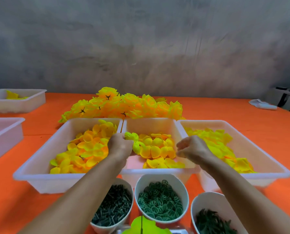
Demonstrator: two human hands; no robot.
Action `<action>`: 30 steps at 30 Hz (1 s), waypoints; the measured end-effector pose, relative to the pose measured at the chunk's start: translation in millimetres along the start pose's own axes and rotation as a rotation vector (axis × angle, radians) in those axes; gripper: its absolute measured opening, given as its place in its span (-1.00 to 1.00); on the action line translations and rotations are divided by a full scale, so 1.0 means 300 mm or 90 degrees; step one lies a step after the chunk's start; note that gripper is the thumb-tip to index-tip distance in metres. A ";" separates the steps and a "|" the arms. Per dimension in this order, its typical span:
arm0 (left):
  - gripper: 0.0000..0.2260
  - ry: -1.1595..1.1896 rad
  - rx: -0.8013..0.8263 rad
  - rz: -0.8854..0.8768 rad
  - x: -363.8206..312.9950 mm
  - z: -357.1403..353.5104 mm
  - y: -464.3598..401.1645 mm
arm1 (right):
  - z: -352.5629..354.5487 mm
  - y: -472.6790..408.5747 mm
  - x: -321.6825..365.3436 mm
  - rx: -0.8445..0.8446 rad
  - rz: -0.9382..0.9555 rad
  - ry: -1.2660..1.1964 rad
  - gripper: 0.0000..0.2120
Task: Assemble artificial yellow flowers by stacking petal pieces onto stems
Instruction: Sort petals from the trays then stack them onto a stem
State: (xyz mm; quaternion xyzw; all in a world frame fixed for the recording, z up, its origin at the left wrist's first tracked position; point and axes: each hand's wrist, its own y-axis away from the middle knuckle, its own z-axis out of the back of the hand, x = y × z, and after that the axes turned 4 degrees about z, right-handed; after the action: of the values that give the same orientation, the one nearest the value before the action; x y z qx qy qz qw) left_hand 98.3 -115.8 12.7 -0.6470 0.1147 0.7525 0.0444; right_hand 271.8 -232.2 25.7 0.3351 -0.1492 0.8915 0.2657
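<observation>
Left hand: the left hand (119,144) is over the seam between the left tray (39,164) and the middle tray (151,123), fingers curled round a half-built yellow-green flower (134,141) at centre frame
Right hand: the right hand (192,146) hangs above the middle tray's right wall, fingers curled in loosely; whether it pinches anything, cannot tell
Petals: yellow-orange petal pieces (88,147) heap the left tray, more sit in the middle one, and paler ones fill the right tray (274,164)
Tray edges: three white trays side by side, rims touching; bare floor shows at the near end of the middle tray
Finished pile: finished yellow flowers (124,107) are banked just behind the trays, upper centre
Bowls: three white bowls at the bottom edge, just in front of the trays: dark green stems (112,206), green rings (159,200), dark green bits (211,222) at lower right
Open room: the orange table (242,112) lies open at the right and lower left
Far left: two more white trays (22,102) well apart, upper left
Far right: a white cloth (262,104) at the table's edge
</observation>
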 end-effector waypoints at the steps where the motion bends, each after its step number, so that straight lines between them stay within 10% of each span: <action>1: -0.81 -0.027 0.002 0.001 0.014 -0.013 -0.018 | -0.006 -0.019 0.015 0.059 0.006 0.076 -0.58; 8: -0.60 -0.237 0.015 -0.063 0.035 -0.068 -0.072 | -0.158 -0.099 0.043 0.407 0.090 0.403 -0.28; 12: -0.65 -0.208 -0.015 -0.137 0.047 -0.076 -0.076 | -0.224 -0.123 0.030 0.361 0.141 0.364 -0.32; 19: -0.76 0.076 -0.028 -0.126 0.046 -0.054 -0.078 | -0.163 -0.127 0.008 0.370 0.052 -0.196 -0.73; 30: -0.83 0.078 -0.002 -0.145 0.067 -0.053 -0.089 | -0.122 -0.153 -0.005 0.133 0.090 0.012 -0.86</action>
State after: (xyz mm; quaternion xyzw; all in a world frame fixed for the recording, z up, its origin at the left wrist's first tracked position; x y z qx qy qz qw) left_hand 116.3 -95.3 -12.3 -0.7008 0.0420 0.7016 0.1219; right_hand 279.9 -179.2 1.9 0.3412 -0.0765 0.9219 0.1669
